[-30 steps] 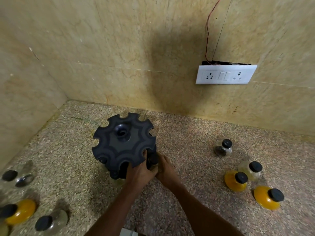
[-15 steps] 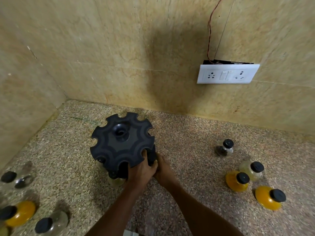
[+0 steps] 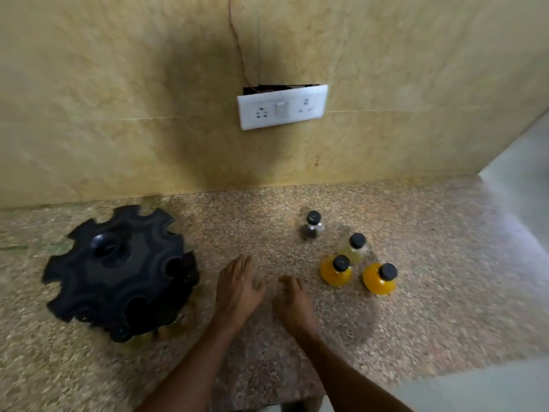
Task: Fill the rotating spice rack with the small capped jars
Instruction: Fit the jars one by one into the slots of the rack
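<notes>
1. Right now both hands are over the speckled granite counter (image 3: 416, 337), between rack & jars, holding nothing.
2. L hand (image 3: 237, 288): fingers straight, spread a bit, palm down, just right of the rack, not touching it.
3. R hand (image 3: 292, 301): fingers loosely curled, empty, near the orange jars but apart from them.
4. Black rotating spice rack (image 3: 118, 272) stands at left on the counter, close to the wall; notched top faces up. Image is blurred, so can't tell what the slots hold.
5. Four small black-capped jars at right, all upright: dark-contents jar (image 3: 311, 227) farthest back; pale jar (image 3: 354, 248) in front-right of it; orange jar (image 3: 336, 270) just beside the pale one; 2nd orange jar (image 3: 380, 278) right of that.
6. White switch/socket plate (image 3: 282, 107) on the tan wall, thin red wire (image 3: 237, 49) running up from it.
</notes>
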### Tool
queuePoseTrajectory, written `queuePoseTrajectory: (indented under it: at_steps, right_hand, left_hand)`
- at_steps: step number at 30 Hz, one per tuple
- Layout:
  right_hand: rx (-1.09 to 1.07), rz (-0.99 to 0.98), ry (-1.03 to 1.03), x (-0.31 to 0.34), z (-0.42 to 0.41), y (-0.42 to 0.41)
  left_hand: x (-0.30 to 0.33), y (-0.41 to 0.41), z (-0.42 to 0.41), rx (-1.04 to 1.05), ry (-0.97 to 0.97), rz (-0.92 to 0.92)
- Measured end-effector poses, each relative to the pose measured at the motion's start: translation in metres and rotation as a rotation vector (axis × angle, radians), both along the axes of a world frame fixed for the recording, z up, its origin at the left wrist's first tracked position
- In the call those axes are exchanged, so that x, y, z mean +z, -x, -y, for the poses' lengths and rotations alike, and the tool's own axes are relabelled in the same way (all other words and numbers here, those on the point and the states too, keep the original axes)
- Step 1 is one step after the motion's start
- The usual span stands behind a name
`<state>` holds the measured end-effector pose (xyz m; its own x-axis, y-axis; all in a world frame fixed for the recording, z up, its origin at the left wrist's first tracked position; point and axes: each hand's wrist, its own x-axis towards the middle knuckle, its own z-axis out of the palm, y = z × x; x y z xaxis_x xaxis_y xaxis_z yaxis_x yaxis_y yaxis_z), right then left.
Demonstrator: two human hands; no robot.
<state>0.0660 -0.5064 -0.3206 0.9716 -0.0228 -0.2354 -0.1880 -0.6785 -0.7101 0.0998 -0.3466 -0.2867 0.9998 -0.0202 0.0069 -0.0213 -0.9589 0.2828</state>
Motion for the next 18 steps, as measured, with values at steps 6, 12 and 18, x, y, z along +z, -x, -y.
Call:
queuePoseTrajectory:
  at_steps: [6,12,18]
  right_hand:
    - [-0.372,-0.008,-0.012,-0.011,0.068,0.033]
    - [-0.593,0.017,-0.057,-0.015,0.102,0.041]
    - [-0.509,0.098,-0.103,-0.007,0.096,0.003]
  left_hand:
    - [-0.047,-0.001,0.066,-0.176,-0.068,-0.264]
    - [-0.054,0.003,0.091,-0.152,-0.215,-0.402]
    - [-0.050,0.000,0.095,-0.150,-0.236,-0.442]
